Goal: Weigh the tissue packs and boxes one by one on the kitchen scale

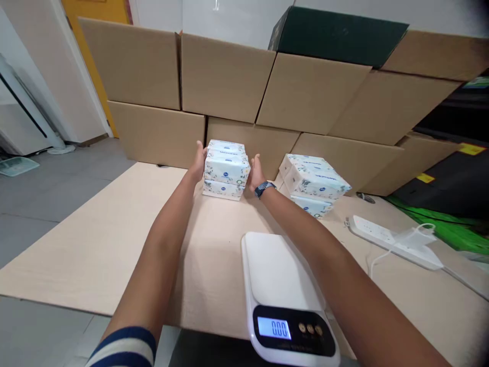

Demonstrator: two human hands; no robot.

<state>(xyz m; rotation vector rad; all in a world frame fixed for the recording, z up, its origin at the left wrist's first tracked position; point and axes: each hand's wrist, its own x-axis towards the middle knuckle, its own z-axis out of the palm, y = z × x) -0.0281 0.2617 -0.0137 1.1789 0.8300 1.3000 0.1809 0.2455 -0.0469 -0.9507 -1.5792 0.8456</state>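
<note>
A stack of white tissue packs [226, 171] with a floral print and blue marks stands on the table against the cardboard boxes. My left hand [198, 162] is at the stack's left side, fingers stretched out along it. On the other side, my right hand [257, 173] is held upright with fingers extended, close to the packs; whether its palm touches them I cannot tell. A patterned band [264, 189] circles my right wrist. Between my forearms and nearer to me lies a white digital scale [282, 275], its lit display reading 0.00 and its plate bare.
A second stack of tissue packs [315, 178] stands to the right. Cardboard boxes [229, 76] form a wall behind the table [126, 244], with a dark green box [340, 35] on top. A white power strip [393, 242] with a plugged-in cable lies at the right.
</note>
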